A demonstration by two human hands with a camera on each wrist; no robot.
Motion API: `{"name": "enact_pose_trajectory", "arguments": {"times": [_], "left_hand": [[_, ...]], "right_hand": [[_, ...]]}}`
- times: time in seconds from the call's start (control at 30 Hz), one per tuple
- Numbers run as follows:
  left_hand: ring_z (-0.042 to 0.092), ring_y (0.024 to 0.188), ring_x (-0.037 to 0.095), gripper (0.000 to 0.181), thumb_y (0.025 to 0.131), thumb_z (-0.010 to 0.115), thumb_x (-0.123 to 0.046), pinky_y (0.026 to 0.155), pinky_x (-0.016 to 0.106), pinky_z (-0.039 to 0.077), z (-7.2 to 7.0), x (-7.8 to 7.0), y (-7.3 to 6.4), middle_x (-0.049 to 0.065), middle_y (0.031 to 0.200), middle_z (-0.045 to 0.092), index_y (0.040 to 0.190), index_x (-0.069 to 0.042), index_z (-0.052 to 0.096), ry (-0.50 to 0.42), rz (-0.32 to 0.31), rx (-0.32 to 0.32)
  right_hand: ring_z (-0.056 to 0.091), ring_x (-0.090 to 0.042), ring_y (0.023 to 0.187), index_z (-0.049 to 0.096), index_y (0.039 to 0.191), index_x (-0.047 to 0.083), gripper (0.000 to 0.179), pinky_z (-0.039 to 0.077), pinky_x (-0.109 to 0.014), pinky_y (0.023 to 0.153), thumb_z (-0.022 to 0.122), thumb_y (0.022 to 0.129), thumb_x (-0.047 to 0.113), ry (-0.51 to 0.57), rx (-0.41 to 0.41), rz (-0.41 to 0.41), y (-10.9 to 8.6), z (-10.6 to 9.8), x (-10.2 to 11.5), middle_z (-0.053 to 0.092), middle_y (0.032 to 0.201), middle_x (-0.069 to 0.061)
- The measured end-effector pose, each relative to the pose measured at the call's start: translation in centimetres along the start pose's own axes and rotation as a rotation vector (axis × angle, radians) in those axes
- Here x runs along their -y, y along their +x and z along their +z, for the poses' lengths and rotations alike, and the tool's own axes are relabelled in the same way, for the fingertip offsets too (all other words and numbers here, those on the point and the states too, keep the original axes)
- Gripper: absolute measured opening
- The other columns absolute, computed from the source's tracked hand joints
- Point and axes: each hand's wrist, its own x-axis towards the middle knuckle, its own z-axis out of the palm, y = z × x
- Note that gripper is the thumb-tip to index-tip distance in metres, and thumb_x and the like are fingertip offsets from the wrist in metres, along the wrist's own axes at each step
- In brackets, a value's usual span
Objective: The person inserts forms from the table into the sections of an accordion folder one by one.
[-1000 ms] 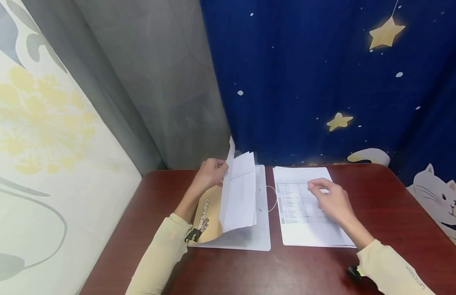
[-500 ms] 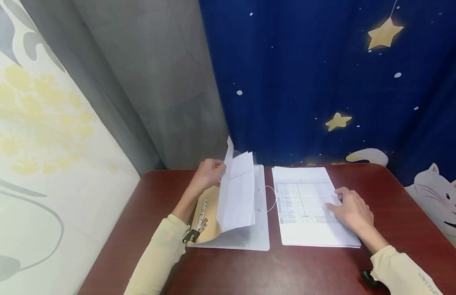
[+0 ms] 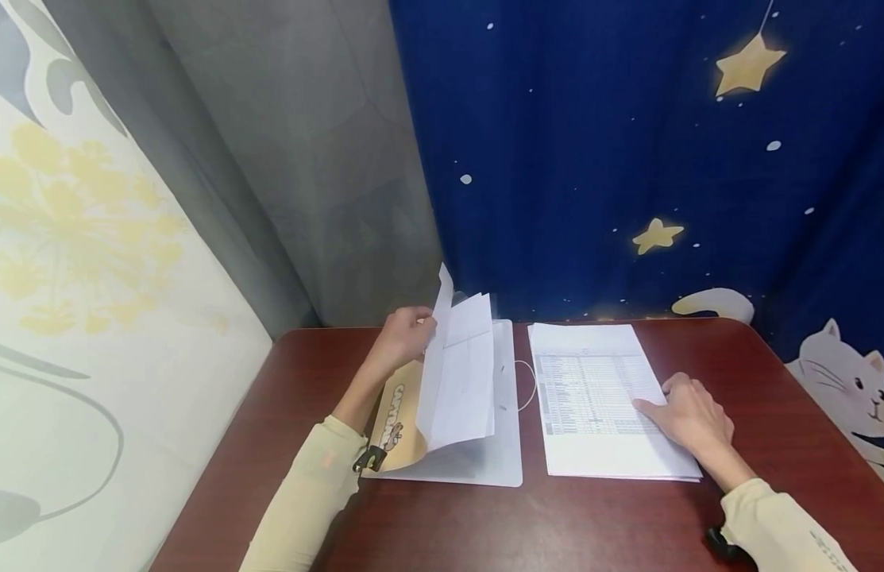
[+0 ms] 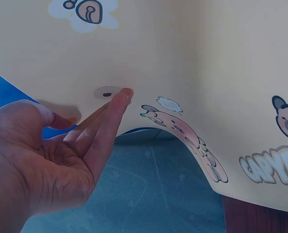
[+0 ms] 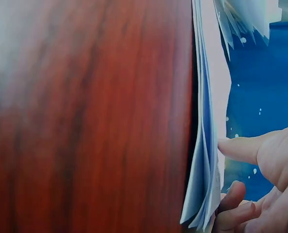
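On the table lies a white folder (image 3: 507, 445) with a beige printed cover (image 3: 404, 405) lifted partway. White sheets (image 3: 466, 389) stand tilted inside it. At the raised edge, my left hand (image 3: 404, 334) pinches the cover; in the left wrist view, fingertips (image 4: 119, 99) rest on its printed face and the thumb reaches its edge. To the right is a flat stack of printed paper (image 3: 584, 453). My right hand (image 3: 692, 411) grips the stack's right edge. The right wrist view has the thumb (image 5: 241, 148) on the top sheet and the fingers curled by the sheets' edges.
A thin white elastic loop (image 3: 534, 385) sticks out from the folder's right side towards the stack. The reddish-brown table (image 3: 456, 528) ends at curtains (image 3: 556, 199) behind and a pale patterned surface (image 3: 113, 318) on the left.
My right hand has moved from above the paper stack to its right edge and come down on it. My left hand still holds the cover, almost unmoved.
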Motion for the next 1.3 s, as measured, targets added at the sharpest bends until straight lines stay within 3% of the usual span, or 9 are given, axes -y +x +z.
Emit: {"name": "enact_pose_trajectory", "arguments": {"times": [0.43,0.53,0.63,0.73,0.9,1.1,1.2,1.3], "left_hand": [[0.069,0.111,0.031,0.053,0.107,0.048,-0.030,0.086,0.042,0.064,-0.3,0.4,-0.2,0.017,0.145,0.063,0.152,-0.003,0.053,-0.002,0.020,-0.006],[0.070,0.105,0.028,0.052,0.107,0.048,-0.029,0.082,0.040,0.064,-0.4,0.6,-0.1,0.016,0.136,0.067,0.151,-0.003,0.055,-0.005,0.036,-0.010],[0.071,0.093,0.027,0.050,0.107,0.048,-0.028,0.077,0.037,0.064,-0.5,0.7,-0.1,0.021,0.114,0.070,0.149,-0.002,0.056,-0.004,0.049,-0.015],[0.071,0.089,0.026,0.050,0.106,0.048,-0.027,0.074,0.036,0.063,-0.6,0.7,0.0,0.019,0.106,0.070,0.148,-0.002,0.058,-0.007,0.051,-0.017],[0.072,0.101,0.027,0.050,0.106,0.047,-0.028,0.078,0.038,0.064,-0.6,0.6,0.0,0.016,0.127,0.071,0.148,-0.003,0.058,-0.009,0.047,-0.013],[0.071,0.103,0.029,0.049,0.106,0.048,-0.028,0.080,0.040,0.065,-0.6,0.6,0.0,0.016,0.131,0.070,0.148,-0.004,0.058,-0.021,0.043,-0.006],[0.070,0.105,0.029,0.051,0.106,0.048,-0.028,0.082,0.040,0.065,-0.6,0.6,0.1,0.016,0.133,0.069,0.150,-0.004,0.057,-0.024,0.039,-0.005],[0.070,0.107,0.029,0.052,0.106,0.048,-0.029,0.083,0.042,0.065,-0.6,0.7,0.1,0.016,0.133,0.068,0.151,-0.003,0.055,-0.027,0.034,-0.004]], "right_hand": [[0.058,-0.038,0.082,0.050,0.122,-0.010,0.070,0.046,-0.047,0.066,0.085,0.084,0.038,0.055,-0.020,0.038,0.2,0.1,-0.4,0.059,0.105,-0.030],[0.058,-0.037,0.081,0.050,0.119,-0.007,0.066,0.044,-0.047,0.065,0.085,0.084,0.036,0.059,-0.049,0.031,0.1,0.2,-0.4,0.058,0.103,-0.028],[0.057,-0.036,0.080,0.050,0.118,-0.005,0.064,0.044,-0.047,0.065,0.086,0.083,0.034,0.058,-0.075,0.015,-0.1,0.3,-0.3,0.057,0.103,-0.028],[0.057,-0.035,0.079,0.051,0.118,-0.005,0.061,0.044,-0.047,0.064,0.085,0.084,0.033,0.049,-0.085,-0.003,-0.2,0.2,-0.1,0.056,0.104,-0.028],[0.059,-0.035,0.076,0.058,0.116,-0.002,0.044,0.043,-0.045,0.062,0.077,0.091,0.028,0.030,-0.080,-0.048,-0.4,-0.3,0.0,0.064,0.102,-0.030],[0.061,-0.036,0.076,0.063,0.123,-0.002,0.037,0.041,-0.044,0.061,0.071,0.096,0.022,0.040,-0.087,-0.087,-0.5,-0.9,0.0,0.069,0.106,-0.032],[0.060,-0.034,0.080,0.064,0.118,-0.002,0.032,0.041,-0.039,0.065,0.069,0.098,0.022,0.121,-0.080,-0.090,-0.2,-1.1,-0.2,0.071,0.105,-0.030],[0.061,-0.028,0.083,0.064,0.112,0.000,0.028,0.041,-0.034,0.068,0.066,0.102,0.026,0.263,-0.031,-0.039,0.0,-1.3,-0.4,0.073,0.100,-0.023]]}}
